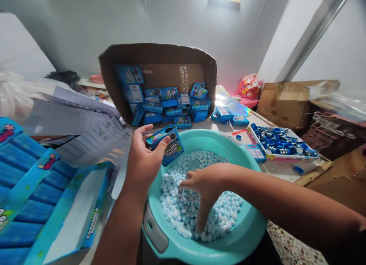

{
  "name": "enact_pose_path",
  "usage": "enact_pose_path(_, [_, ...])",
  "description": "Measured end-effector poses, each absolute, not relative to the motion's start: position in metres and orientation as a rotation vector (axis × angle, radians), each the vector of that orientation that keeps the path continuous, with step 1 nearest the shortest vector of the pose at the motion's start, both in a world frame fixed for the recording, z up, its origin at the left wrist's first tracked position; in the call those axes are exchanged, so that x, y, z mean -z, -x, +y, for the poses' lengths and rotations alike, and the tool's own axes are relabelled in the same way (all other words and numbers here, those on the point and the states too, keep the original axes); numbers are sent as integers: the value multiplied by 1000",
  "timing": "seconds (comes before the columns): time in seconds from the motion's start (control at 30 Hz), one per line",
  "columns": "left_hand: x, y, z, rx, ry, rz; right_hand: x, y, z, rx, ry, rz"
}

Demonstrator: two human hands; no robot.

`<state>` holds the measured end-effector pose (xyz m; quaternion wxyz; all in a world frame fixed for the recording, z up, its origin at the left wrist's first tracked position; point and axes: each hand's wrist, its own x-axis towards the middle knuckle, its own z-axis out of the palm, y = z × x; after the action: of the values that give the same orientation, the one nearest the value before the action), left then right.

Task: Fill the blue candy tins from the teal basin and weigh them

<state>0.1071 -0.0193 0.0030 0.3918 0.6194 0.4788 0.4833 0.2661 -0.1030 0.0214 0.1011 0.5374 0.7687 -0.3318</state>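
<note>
Hands (145,154) (207,183) on box (174,147), in pellets (177,217)

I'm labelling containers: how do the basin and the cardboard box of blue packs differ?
The basin is teal and round; the cardboard box brown and squared. The basin opens upward; the box opens toward the camera. The basin holds loose pale pieces, the box blue packs. Both are open.

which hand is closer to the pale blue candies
Right: the right hand touches the pale blue candies; the left hand is off to their left, gripping a blue Caramelo Macizo box.
</note>
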Motion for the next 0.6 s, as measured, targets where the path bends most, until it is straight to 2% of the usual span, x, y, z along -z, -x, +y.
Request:
enact_pose_path(0.27, [-1, -107, -20, -1182, -1623, 1225, -24, -265, -99, 1017, -1462, 2243])
enact_pose_path(0.47, [-3, -106, -23, -1128, -1708, 1230, -18, -262, -100, 1126, -1585, 2240])
enact_pose_path(0.6, [-3, -107, -24, -1042, -1776, 1254, -18, -260, -100, 1072, -1500, 2225])
